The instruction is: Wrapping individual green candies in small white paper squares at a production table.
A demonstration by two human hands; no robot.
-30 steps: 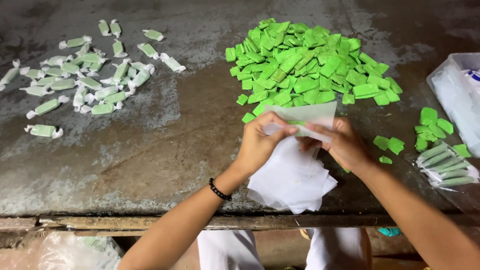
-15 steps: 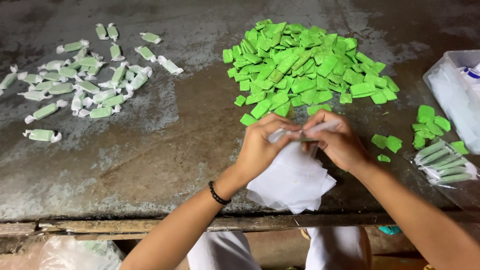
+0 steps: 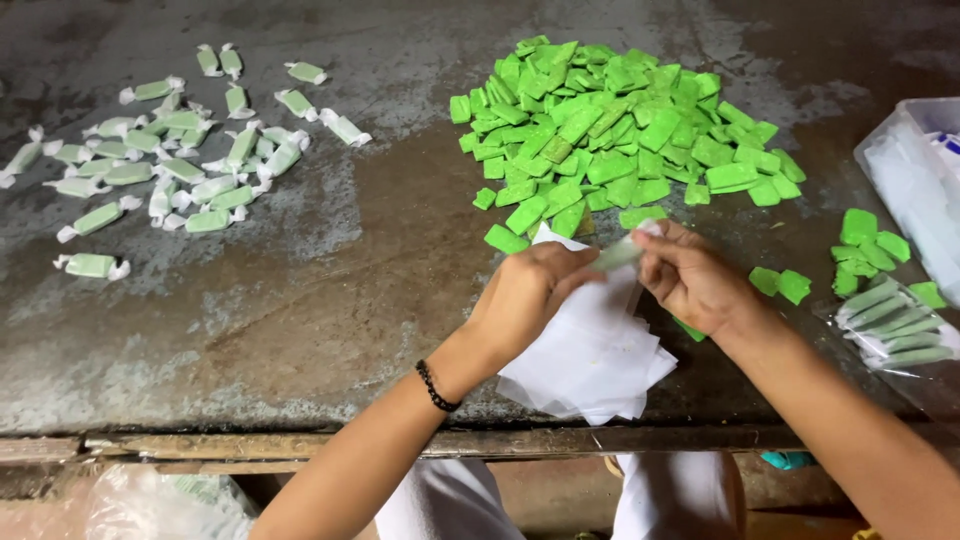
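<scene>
Both hands [image 3: 610, 280] pinching wrapped candy [image 3: 618, 252]

wrapped sweets [image 3: 170, 170] left, unwrapped pile [image 3: 615, 135] right — paper stack [image 3: 590, 355] nearest

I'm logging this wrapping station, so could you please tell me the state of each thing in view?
Left hand: pinching one end of the rolled candy.
Right hand: pinching the other end.
Rolled candy: held between both hands, rolled in paper.
Paper stack: lying loose under the hands.
Unwrapped green pieces: heaped, bare.
Wrapped candies: scattered, ends twisted.
Plastic bag: open.
Table: worn, stained.
</scene>
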